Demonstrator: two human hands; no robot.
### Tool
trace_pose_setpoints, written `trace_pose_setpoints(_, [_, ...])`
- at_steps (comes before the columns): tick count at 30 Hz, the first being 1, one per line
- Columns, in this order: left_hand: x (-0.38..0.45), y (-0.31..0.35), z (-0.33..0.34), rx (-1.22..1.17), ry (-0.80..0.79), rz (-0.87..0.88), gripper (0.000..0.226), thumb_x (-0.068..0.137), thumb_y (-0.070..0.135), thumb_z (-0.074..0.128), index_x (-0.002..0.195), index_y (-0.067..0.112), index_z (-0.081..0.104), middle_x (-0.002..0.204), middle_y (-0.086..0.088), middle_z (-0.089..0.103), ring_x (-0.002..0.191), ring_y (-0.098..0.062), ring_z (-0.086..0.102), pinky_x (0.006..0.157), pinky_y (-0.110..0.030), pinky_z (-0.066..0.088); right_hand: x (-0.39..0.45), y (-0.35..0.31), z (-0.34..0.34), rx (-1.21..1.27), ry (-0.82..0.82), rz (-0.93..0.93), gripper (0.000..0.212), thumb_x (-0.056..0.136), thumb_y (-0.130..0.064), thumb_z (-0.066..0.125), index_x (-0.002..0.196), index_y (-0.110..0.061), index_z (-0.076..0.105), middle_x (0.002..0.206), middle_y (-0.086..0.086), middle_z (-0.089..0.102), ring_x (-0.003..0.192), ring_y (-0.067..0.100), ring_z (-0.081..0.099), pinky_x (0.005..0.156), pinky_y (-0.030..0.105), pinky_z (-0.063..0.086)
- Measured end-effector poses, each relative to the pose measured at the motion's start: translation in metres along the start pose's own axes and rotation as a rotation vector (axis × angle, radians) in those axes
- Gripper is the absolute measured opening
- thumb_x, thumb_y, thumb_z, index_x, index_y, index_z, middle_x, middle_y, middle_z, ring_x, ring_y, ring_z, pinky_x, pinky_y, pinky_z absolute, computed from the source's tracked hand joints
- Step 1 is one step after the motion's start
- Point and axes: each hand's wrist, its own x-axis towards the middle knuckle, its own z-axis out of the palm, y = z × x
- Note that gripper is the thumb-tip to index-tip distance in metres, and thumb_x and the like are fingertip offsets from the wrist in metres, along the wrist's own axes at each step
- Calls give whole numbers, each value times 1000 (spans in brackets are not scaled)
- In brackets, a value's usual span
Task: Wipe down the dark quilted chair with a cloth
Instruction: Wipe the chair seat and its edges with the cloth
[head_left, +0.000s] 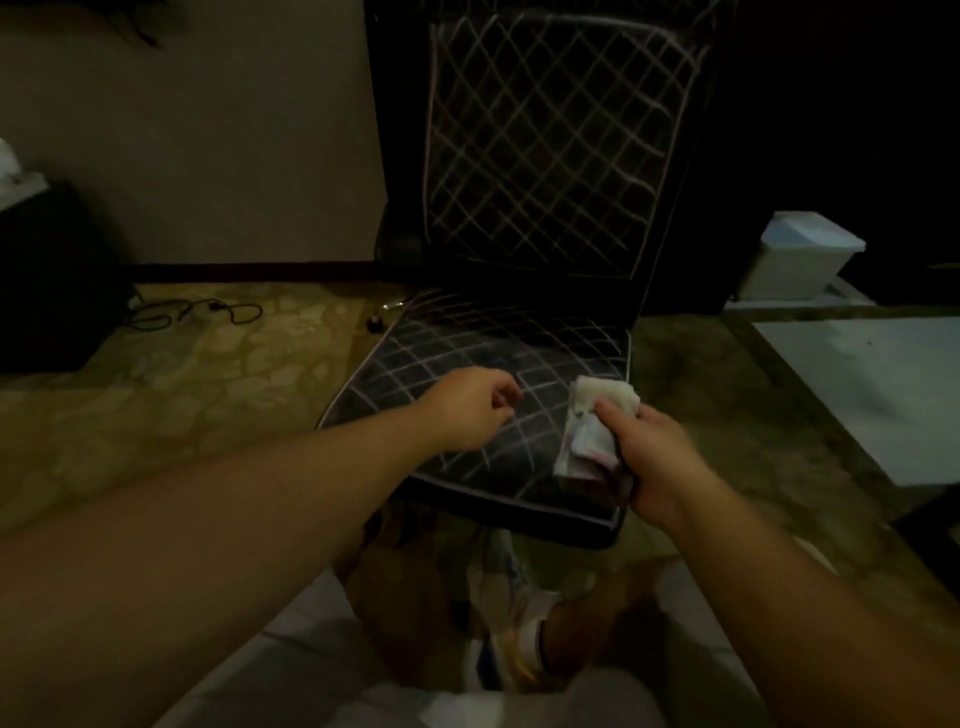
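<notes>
Currently the dark quilted chair (524, 291) is seen in the centre of the frame, seat in the middle, backrest rising to the upper centre. The cloth (589, 431) is gripped in the right hand (657, 457), fingers curled round a folded wad, thumb on top, held just above the seat's right front part; contact with the seat cannot be confirmed. The left hand (470, 410) is held over the seat's centre with fingers loosely curled, nothing gripped. Risks, as judged: the wad is folded tight, so only a small face is presented and strips between passes are likely missed. Stitched grooves of the quilting are likely skipped if pressure is light. A loose tail hanging below the fist can be dragged or snagged on the seat's front edge. The backrest could tip or shift if pushed unbraced; whether it is fixed cannot be told. Low light means residue is hard to check. A cable (197, 312) on the floor at centre left and a white box (800, 260) at right are well apart, so little interference is expected.
</notes>
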Motion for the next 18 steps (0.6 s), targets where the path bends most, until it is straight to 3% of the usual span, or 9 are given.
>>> trace_pose_setpoints(4, [19, -25, 42, 297, -174, -27, 35, 105, 25, 55, 140, 27, 58, 139, -4, 60, 119, -25, 59, 100, -43, 52, 14, 50, -16, 33, 109, 159, 28, 97, -28, 62, 123, -18, 61, 108, 20, 69, 91, 39, 70, 62, 46, 58])
trace_pose_setpoints(9, [38, -48, 82, 674, -309, -30, 50, 102, 39, 55, 150, 31, 45, 144, -8, 45, 126, -33, 46, 101, -49, 45, 25, 88, -18, 35, 140, 341, 30, 95, -32, 65, 123, -24, 58, 112, 21, 67, 93, 44, 69, 74, 65, 56])
trace_pose_setpoints(13, [49, -54, 102, 878, -321, -34, 77, 96, 37, 63, 161, 33, 22, 156, -16, 23, 137, -42, 30, 110, -52, 33, 37, 95, -16, -43, 161, 333, 38, 92, -37, 67, 126, -21, 58, 111, 18, 68, 94, 41, 69, 77, 62, 57])
trace_pose_setpoints(18, [63, -56, 118, 963, -279, -40, 76, 94, 37, 65, 158, 30, 25, 155, -17, 22, 138, -44, 28, 111, -54, 32, 43, 100, -20, -137, 175, 329, 33, 96, -34, 62, 124, -17, 59, 106, 13, 69, 94, 32, 69, 86, 52, 57])
